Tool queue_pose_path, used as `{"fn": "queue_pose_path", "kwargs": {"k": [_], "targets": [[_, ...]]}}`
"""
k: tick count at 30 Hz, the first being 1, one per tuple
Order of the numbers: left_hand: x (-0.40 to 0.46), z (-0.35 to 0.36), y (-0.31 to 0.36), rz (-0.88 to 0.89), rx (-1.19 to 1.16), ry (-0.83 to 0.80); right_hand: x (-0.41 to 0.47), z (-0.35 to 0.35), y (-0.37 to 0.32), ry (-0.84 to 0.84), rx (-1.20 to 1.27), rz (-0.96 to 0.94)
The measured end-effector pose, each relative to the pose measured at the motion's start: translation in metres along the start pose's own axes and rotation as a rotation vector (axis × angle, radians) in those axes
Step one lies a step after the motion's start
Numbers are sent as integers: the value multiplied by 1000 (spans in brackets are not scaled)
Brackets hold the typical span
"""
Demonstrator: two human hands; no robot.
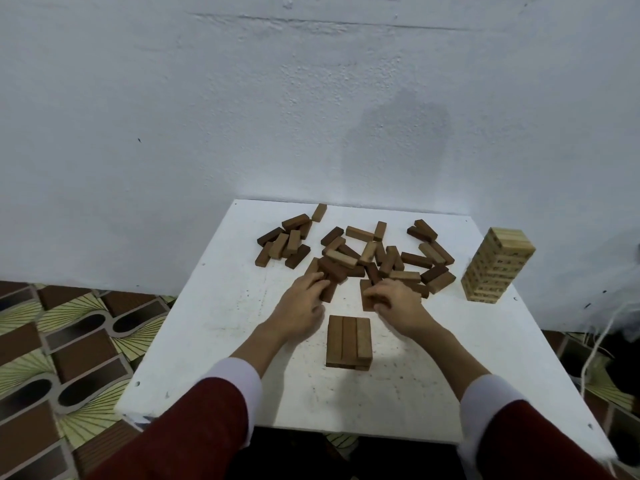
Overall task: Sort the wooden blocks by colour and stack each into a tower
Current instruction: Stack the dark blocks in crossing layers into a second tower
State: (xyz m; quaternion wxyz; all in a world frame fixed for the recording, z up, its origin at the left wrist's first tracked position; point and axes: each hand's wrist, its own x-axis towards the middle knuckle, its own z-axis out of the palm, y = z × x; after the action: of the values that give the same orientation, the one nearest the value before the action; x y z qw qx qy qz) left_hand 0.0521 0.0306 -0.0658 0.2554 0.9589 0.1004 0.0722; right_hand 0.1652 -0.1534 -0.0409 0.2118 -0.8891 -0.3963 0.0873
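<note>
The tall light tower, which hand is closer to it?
Right. The right hand is nearer the light tower; the left hand is farther, beyond the low brown stack.

a home room: patterned floor mat point(69, 341), rough painted wall point(207, 116).

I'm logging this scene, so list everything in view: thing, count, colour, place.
Table: one, white, centre.
Pale tower: one, light wood, many layers, table's right edge.
Brown stack: one, low, top layer of three blocks, near centre between the hands.
Loose blocks: several dozen, brown shades from light to dark, scattered over the far half of the table.
Wall: white, behind.
Floor: patterned brown and green, left and right.
Cord: white, right.
Left hand: grips a dark block at the pile's edge.
Right hand: grips a brown block.
</note>
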Motion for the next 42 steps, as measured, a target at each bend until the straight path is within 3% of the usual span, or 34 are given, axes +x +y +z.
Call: {"fn": "queue_pose_path", "kwargs": {"k": [5,12,19,28,36,42], "targets": [[6,8,-16,-11,168,-89,16,3,-6,-76,-166,-50],[-2,2,-21,52,325,29,33,10,-21,-33,-55,-141],[-30,-7,-35,41,264,114,51,20,-52,-228,-34,-184],[-49,-17,-38,-21,62,170,52,13,-62,-311,-440,-51],[-51,-18,-52,-140,-197,137,49,18,-87,-250,49,-51],[-49,-25,-53,-209,-418,96,48,25,-103,-402,178,33]]}}
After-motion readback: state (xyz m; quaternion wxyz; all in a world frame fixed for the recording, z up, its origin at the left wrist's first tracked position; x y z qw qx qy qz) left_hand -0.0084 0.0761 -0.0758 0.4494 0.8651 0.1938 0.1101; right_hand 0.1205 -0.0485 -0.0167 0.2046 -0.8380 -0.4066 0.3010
